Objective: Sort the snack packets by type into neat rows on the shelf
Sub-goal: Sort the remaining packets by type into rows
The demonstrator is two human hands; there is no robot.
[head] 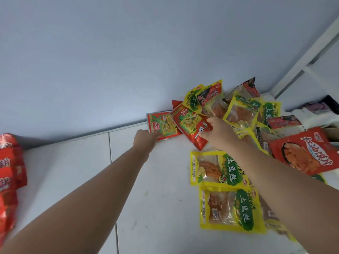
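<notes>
Left hand (145, 139) grips the corner of a red-green packet (162, 125) by the far wall. Right hand (216, 129) seems to pinch a matching packet (189, 125) at the pile's left edge, likely pairing one type. Yellow packets (218, 167) crowd near right under the forearm. A red row (9, 171) sits at the shelf's (73, 171) left edge.
</notes>
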